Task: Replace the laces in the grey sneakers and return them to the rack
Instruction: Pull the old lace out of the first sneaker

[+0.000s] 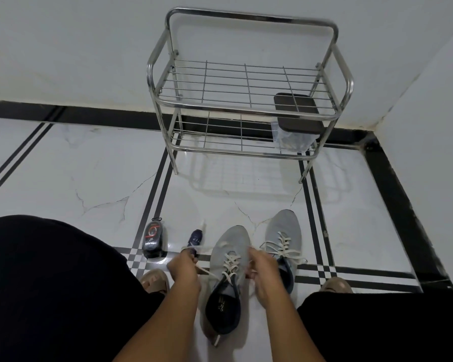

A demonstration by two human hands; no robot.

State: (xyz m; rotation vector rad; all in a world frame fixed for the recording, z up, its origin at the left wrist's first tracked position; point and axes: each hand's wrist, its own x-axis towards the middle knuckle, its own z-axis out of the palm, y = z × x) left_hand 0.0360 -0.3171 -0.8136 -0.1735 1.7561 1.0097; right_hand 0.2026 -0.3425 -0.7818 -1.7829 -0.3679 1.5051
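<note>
Two grey sneakers stand on the floor between my knees. The near sneaker (226, 278) is threaded with a cream lace (230, 262). My left hand (185, 267) pinches one end of that lace, pulled out to the left. My right hand (263, 270) grips the other end at the shoe's right side. The second sneaker (283, 239) lies to the right and a little farther off, laced, with its loose ends trailing. The steel wire shoe rack (246, 82) stands against the wall ahead.
A dark shoe-polish bottle (153, 239) and a small blue bottle (194, 240) stand left of the sneakers. On the rack's right end sit a dark flat box (297, 113) and a clear plastic bag (289, 139). My sandalled feet (154, 280) flank the shoes.
</note>
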